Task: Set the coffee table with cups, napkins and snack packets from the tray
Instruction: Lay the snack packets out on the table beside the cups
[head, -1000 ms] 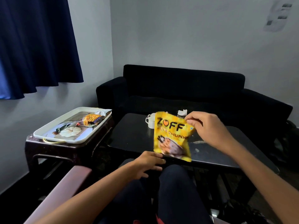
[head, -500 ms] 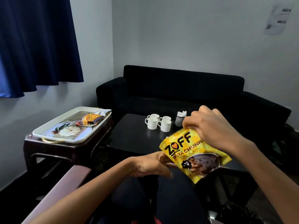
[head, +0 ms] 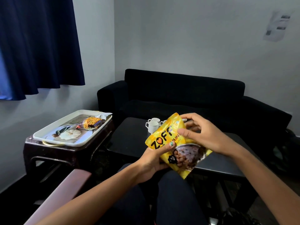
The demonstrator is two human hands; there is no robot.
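While both hands grip it above the black desk [head: 129,137], the yellow ZOFF snack packet [head: 177,146] hangs tilted: the left hand [head: 152,161] pinches its lower left edge, the right hand [head: 201,132] pinches its top. Two white cups [head: 153,125] stand behind on the desk. Another snack packet [head: 90,122] lies in the white tray [head: 48,132] on the side table [head: 68,151].

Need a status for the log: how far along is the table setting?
Done: white cups stand on the coffee table. In hand: left hand and right hand both grip the yellow snack packet, above the table. Left: another packet lies on the tray.
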